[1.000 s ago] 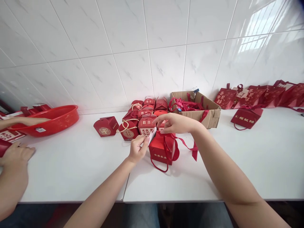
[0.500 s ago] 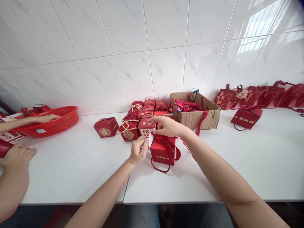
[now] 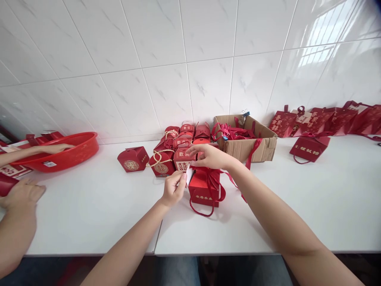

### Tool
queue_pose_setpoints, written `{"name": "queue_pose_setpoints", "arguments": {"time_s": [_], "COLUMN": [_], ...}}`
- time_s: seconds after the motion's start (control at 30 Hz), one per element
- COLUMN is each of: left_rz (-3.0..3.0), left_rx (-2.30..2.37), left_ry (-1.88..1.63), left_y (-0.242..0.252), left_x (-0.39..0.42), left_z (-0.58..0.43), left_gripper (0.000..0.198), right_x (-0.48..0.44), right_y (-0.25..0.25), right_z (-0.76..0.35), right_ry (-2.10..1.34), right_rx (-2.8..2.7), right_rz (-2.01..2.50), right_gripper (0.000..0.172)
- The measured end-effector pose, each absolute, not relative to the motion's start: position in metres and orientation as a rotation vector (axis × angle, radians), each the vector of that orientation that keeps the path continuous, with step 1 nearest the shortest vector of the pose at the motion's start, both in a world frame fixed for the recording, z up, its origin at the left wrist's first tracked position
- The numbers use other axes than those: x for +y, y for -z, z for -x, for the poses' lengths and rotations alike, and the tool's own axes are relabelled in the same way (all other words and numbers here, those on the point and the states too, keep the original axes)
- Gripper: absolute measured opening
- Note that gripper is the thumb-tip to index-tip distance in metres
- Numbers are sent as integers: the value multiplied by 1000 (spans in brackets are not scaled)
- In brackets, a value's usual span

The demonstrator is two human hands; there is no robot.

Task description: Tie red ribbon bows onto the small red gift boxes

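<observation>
A small red gift box (image 3: 204, 190) with gold lettering, a red ribbon and a cord loop stands on the white table (image 3: 89, 214) in front of me. My left hand (image 3: 173, 187) is closed in a pinch on a white flap at the box's left side. My right hand (image 3: 210, 156) rests over the box's top with fingers pinched on the ribbon there. Just behind stands a cluster of finished red gift boxes (image 3: 178, 145).
A cardboard carton (image 3: 250, 145) of red ribbons sits behind right. Red paper bags (image 3: 321, 119) line the wall at right. A lone red box (image 3: 133, 158) sits left of the cluster. At far left, another person's hands (image 3: 22, 192) work beside a red basin (image 3: 65, 153).
The red box has been drawn slightly back and upright, and my right hand has shifted a little left over its top. The other person's upper hand reached further into the basin.
</observation>
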State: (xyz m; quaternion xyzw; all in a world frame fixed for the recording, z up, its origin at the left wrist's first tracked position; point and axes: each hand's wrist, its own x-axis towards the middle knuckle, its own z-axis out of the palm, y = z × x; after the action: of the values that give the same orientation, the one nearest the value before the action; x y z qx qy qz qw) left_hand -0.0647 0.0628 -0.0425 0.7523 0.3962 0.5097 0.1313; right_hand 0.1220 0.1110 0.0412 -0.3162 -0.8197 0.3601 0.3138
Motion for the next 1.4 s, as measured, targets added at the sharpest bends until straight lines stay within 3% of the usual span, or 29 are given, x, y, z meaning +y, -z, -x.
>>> {"name": "queue_pose_setpoints", "arguments": {"time_s": [0.93, 1.23, 1.4], "left_rz": [-1779, -1352, -1290], "left_rx": [1053, 968, 948], "left_ry": [-1376, -1208, -1322], "left_y": [40, 23, 1], "left_x": [69, 81, 82], "left_z": [62, 58, 60], "left_gripper": [49, 20, 24], "right_x": [113, 112, 115], "right_y": [-37, -41, -45], "right_z": [-118, -117, -125], "right_ry": [-862, -858, -874], "right_rx": [-2184, -2195, -2141], "right_rz": [902, 869, 820], "right_gripper": [26, 27, 21]}}
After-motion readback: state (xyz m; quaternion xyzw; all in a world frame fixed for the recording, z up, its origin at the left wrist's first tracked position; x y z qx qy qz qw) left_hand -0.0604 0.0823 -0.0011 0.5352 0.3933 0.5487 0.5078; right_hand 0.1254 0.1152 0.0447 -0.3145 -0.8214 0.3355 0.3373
